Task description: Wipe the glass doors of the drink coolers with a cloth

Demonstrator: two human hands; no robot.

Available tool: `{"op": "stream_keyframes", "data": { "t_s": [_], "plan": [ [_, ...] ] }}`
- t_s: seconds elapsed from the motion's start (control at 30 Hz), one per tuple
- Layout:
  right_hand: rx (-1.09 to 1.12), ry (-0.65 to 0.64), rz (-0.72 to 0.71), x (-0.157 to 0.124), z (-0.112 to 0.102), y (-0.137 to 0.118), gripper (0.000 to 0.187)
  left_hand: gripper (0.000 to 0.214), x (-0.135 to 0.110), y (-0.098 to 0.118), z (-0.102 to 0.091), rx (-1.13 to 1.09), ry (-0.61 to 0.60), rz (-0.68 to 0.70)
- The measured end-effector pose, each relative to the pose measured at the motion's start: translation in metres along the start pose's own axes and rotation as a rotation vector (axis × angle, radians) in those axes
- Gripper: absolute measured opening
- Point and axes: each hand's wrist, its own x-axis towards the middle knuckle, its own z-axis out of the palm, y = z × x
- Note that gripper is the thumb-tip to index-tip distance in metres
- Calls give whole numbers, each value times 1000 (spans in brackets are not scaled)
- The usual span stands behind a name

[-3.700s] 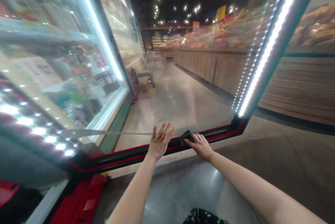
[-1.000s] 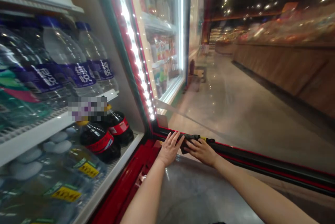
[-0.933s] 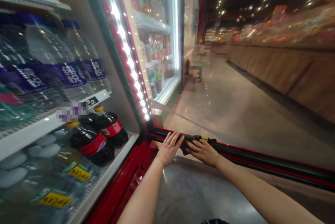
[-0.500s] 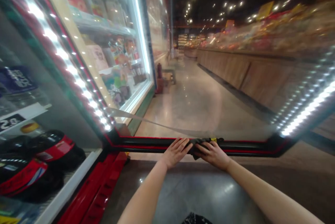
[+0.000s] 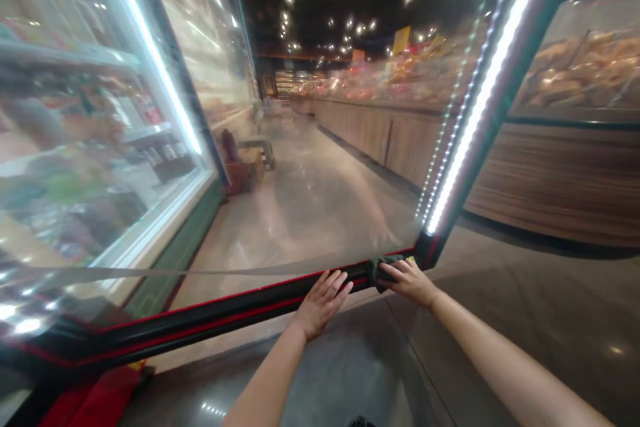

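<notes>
A glass cooler door stands open before me, with a black, red-lined bottom rail (image 5: 215,315) and a bright light strip up its right side. My left hand (image 5: 320,304) rests on this rail, its fingers stretched out and laid over the top edge. To the right, near the lower corner, my right hand (image 5: 411,282) presses a bunched dark cloth (image 5: 379,275) against the rail. A small yellow bit shows by its fingertips. Faint arm reflections appear in the glass.
Another lit glass-fronted cooler (image 5: 195,177) runs along the left, its shelves blurred. A red base piece (image 5: 95,397) is at lower left. Past the glass, a wooden display counter (image 5: 360,127) lines the aisle, and boxes (image 5: 245,170) sit on the floor.
The door has swung relative to my view, so its right light strip is now nearer the middle. My right hand and the cloth are closer to the right corner, farther from my left hand.
</notes>
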Motion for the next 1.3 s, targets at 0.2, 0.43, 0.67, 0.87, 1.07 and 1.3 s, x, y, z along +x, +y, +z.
{"op": "stream_keyframes", "data": {
  "t_s": [0.2,0.43,0.67,0.87,1.07,1.3],
  "plan": [
    [-63,-126,213,-53,-2,29,37,65,27,9,10,-10,16,14],
    [-198,-123,494,-79,-30,57,43,63,55,15,10,3,81,27],
    [-310,146,625,-37,-53,88,49,69,118,26,11,43,190,-13],
    [-319,415,706,21,-86,125,53,68,215,11,-12,129,320,121],
    [-346,563,737,72,-139,178,62,70,307,-9,-64,136,423,80],
    [-384,610,713,125,-211,232,50,80,383,-41,-131,130,444,-19]
  ]
}}
